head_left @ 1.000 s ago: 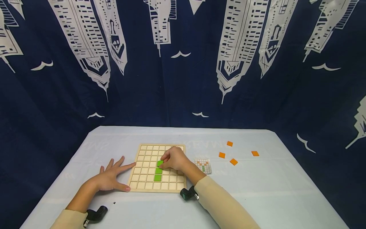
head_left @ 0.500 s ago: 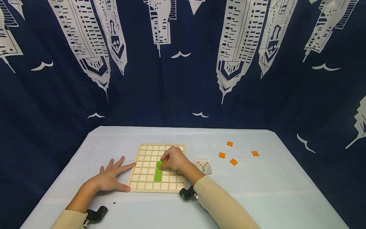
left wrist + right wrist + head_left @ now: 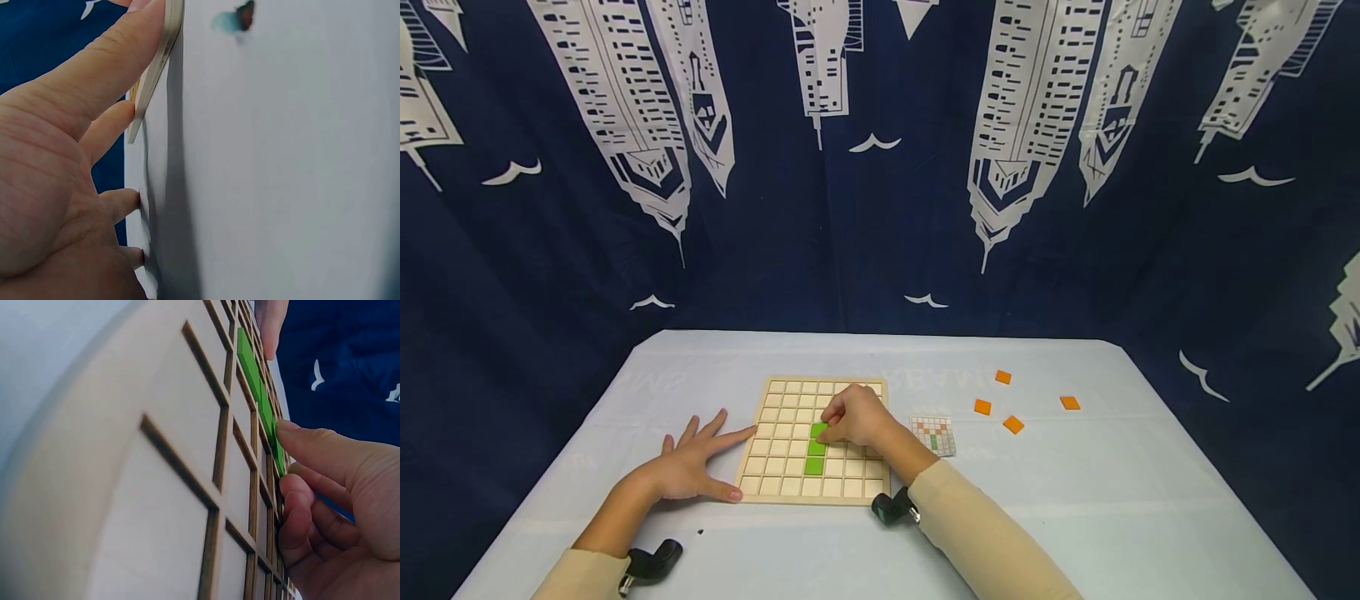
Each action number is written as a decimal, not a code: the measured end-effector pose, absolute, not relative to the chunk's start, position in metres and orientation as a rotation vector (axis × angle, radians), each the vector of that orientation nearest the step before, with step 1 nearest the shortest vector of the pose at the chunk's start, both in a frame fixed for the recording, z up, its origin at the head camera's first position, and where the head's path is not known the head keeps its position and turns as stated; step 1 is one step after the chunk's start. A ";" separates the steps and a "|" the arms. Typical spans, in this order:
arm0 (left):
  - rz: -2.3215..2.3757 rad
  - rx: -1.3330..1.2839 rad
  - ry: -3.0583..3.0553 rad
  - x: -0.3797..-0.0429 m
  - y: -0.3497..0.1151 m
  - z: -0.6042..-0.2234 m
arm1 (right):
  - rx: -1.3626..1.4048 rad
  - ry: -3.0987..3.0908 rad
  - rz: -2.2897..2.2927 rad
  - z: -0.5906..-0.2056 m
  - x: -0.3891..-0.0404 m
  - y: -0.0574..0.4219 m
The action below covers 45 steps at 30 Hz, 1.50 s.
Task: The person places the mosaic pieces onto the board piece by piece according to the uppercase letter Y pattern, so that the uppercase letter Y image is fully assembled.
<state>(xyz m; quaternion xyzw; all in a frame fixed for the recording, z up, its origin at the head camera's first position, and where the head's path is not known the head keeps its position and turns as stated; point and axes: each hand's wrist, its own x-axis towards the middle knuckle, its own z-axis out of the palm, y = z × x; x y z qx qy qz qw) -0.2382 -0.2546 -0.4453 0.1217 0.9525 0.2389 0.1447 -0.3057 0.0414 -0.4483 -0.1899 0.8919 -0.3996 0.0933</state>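
Observation:
A wooden grid board [image 3: 775,467] with square cells lies on the table. Three green square tiles form a column in its middle: a near one [image 3: 813,466], a middle one [image 3: 816,448] and a far one [image 3: 818,430]. My right hand [image 3: 861,417] pinches the far tile between thumb and fingers at its cell; in the right wrist view, the thumb [image 3: 319,444] meets the end of the green row [image 3: 250,362]. With fingers spread, my left hand [image 3: 688,462] touches the board's left edge with thumb and index finger. The left wrist view shows that thumb [image 3: 106,59] against the board's side.
Right of the board lies a small pattern card [image 3: 933,435] with coloured squares. Several loose orange tiles [image 3: 1013,425] are scattered beyond it. A tiny dark speck [image 3: 701,532] sits near the left wrist. A dark blue printed curtain [image 3: 820,250] hangs behind the white table [image 3: 1112,517].
The far green tile has shifted slightly toward the middle tile and now sits more squarely in line. My right hand has barely moved; the left hand has stayed put.

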 end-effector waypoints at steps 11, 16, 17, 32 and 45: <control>0.700 0.368 2.746 -0.238 -0.255 -0.446 | -0.609 2.627 -1.292 -0.449 -0.302 0.049; 0.703 0.375 2.749 -0.239 -0.255 -0.446 | -0.649 2.631 -1.342 -0.450 -0.299 0.055; 0.701 0.373 2.750 -0.239 -0.255 -0.445 | -0.652 2.637 -1.344 -0.450 -0.298 0.056; 0.702 0.371 2.744 -0.239 -0.256 -0.446 | -0.674 2.676 -1.444 -0.452 -0.287 0.080; 0.706 0.382 2.740 -0.238 -0.256 -0.446 | -0.681 2.703 -1.607 -0.453 -0.273 0.097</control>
